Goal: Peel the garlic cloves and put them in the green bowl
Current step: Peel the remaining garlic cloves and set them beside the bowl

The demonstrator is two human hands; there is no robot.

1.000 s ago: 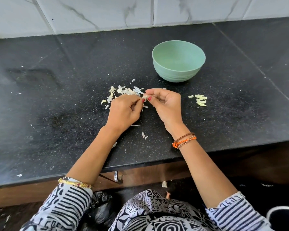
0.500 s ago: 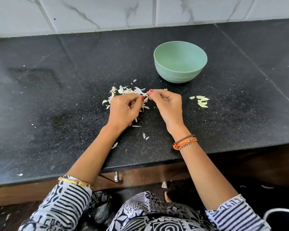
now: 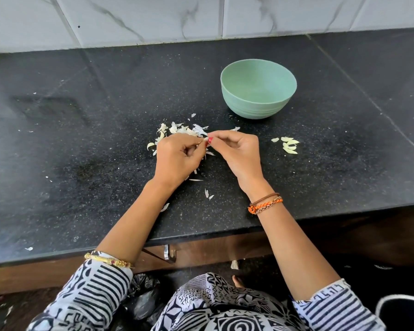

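My left hand [image 3: 177,158] and my right hand [image 3: 239,154] meet fingertip to fingertip over the black counter [image 3: 81,144]. Between them they pinch a small garlic clove [image 3: 204,140], mostly hidden by the fingers. Just behind the left hand lies a heap of white garlic skins [image 3: 184,130]. Several pale peeled cloves [image 3: 288,146] lie on the counter to the right of my right hand. The green bowl [image 3: 258,89] stands upright behind and to the right of the hands; nothing shows in the part of its inside that I see.
Loose bits of skin [image 3: 207,193] are scattered on the counter between my forearms. A white tiled wall [image 3: 201,17] backs the counter. The counter's front edge [image 3: 201,231] runs below my wrists, with a wooden drawer and metal handle [image 3: 169,253] under it.
Both hands stay in the same spot, fingertips working on the clove. The left thumb has shifted slightly against the right fingertips. The bowl and cloves have not moved.
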